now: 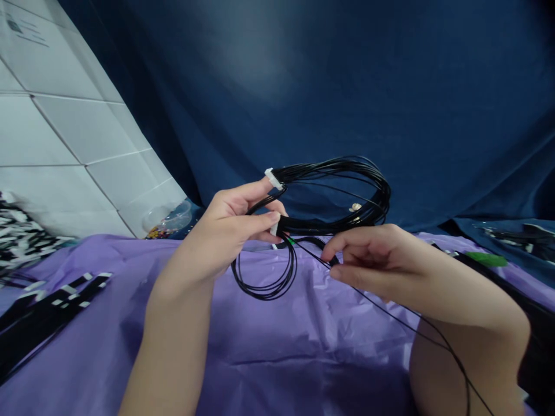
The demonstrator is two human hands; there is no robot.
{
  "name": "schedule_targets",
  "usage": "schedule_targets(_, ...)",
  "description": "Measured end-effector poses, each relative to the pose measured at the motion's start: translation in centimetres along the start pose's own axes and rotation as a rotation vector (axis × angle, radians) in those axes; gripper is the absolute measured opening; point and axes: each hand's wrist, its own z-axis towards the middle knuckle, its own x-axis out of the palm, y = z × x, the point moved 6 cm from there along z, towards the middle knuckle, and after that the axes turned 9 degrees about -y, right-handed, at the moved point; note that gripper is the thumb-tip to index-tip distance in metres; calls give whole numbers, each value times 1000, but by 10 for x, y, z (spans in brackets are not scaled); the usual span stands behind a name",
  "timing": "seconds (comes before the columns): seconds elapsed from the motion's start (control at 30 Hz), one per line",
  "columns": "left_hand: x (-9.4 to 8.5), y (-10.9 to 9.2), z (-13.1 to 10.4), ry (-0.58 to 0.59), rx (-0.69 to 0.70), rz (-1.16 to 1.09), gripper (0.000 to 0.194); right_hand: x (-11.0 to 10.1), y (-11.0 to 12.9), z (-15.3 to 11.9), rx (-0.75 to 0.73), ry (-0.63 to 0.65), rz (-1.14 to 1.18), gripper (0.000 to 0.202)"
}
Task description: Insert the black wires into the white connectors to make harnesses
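Observation:
My left hand (pixel 238 222) is closed on a looped bundle of thin black wires (pixel 368 214). One white connector (pixel 274 178) ends the bundle at the top, by my index finger; another white connector (pixel 274 224) sits at my thumb tip. A smaller loop of black wire (pixel 265 294) hangs below this hand. To the right, my right hand (pixel 359 257) pinches a small black piece between thumb and fingers. Thin loose wires (pixel 390 315) run from the lower connector past that hand toward the bottom right.
A purple cover (pixel 277 358) lies beneath. Black cable bundles with white ends (pixel 56 306) rest at the left, more dark cables (pixel 520 306) at the right. A clear container (pixel 173 218) holds small coloured pieces. Blue cloth (pixel 303 86) hangs behind, beside white tiles (pixel 87 133).

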Motion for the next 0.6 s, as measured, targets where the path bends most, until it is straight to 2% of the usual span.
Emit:
schedule_targets(0.37, -4, -11, -4, -212, 263, 183, 34, 5, -14, 12, 69, 46, 227, 38)
schedule_targets(0.47, -5, -14, -5, -245, 300, 173, 42, 9, -16, 16, 65, 85, 286, 38)
schedule_targets(0.6, -5, -15, -6, -260, 331, 142, 49, 15, -11, 20, 66, 171, 313, 29)
